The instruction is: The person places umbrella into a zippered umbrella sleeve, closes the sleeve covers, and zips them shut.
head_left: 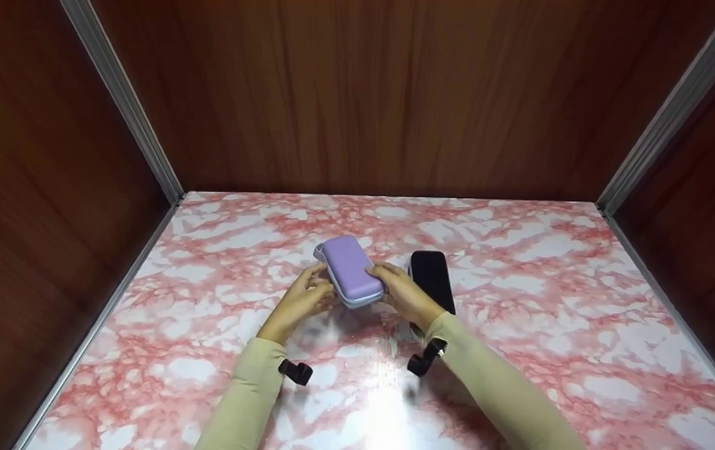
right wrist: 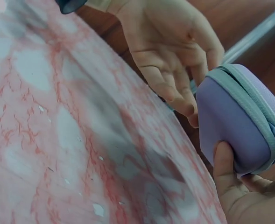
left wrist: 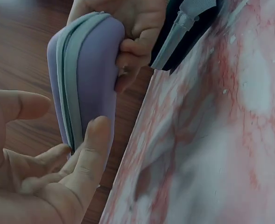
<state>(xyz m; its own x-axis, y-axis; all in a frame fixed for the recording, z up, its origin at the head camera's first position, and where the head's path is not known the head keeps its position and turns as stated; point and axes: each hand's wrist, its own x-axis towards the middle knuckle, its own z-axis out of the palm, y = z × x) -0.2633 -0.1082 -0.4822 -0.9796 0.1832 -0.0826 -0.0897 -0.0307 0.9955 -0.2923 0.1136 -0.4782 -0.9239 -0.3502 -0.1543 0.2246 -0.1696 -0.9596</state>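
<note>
A purple hard-shell zip case [head_left: 352,269] with a pale grey zipper band is held tilted above the table. My right hand [head_left: 404,292] grips its near right side, the thumb on the top face and fingers around the edge. My left hand [head_left: 301,300] is at the case's left side with fingers loosely spread. In the left wrist view, some left fingertips [left wrist: 96,130] touch the zippered side of the case [left wrist: 93,70], while the thumb stands apart. The zipper looks closed along the visible edge.
A black case [head_left: 432,281] lies on the table just right of the right hand, its near end partly hidden by the wrist. The red-and-white marbled tabletop [head_left: 220,250] is bounded by brown wood panels [head_left: 357,94] and metal framing [head_left: 129,100].
</note>
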